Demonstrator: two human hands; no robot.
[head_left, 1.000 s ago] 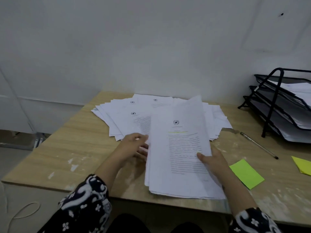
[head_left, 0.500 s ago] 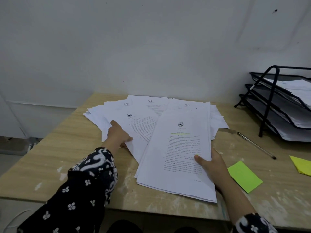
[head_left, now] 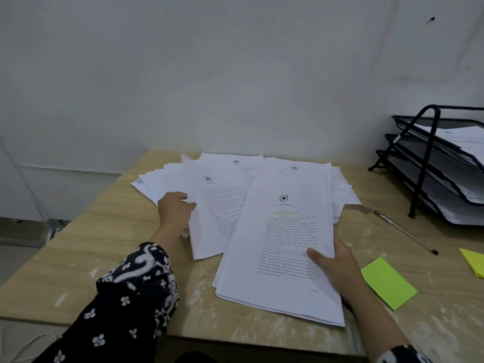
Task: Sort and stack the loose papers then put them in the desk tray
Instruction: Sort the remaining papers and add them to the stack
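- The step in hand looks like gathering: one more sheet (head_left: 209, 213) is being taken from the loose papers (head_left: 167, 179) to join the gathered stack (head_left: 282, 247).
- To do it well, I judge the sheet should be lifted clear of the spread before it crosses, so its lower edge does not drag neighbours along; then laid square on the stack, corner to corner.
- The right hand (head_left: 337, 268) should keep the stack pinned while the sheet lands, or the top pages may skew.
- The left hand (head_left: 174, 213) grips the sheet's left edge, thumb on the printed face, fingers curled behind; the sheet is raised and tilted, just left of the stack and overlapping its far left edge.
- The right hand clamps the stack's right edge, thumb on top over the printed text, fingers hidden beneath.
- The hands are apart, one on either side of the stack.
- The loose papers lie fanned on the table (head_left: 104, 247) behind and left of the stack, against the wall.
- The desk tray (head_left: 419, 163) stands well to the right of the stack, already holding papers in its tiers; a pen (head_left: 404, 231) and a green sticky note (head_left: 387, 284) lie between stack and tray.
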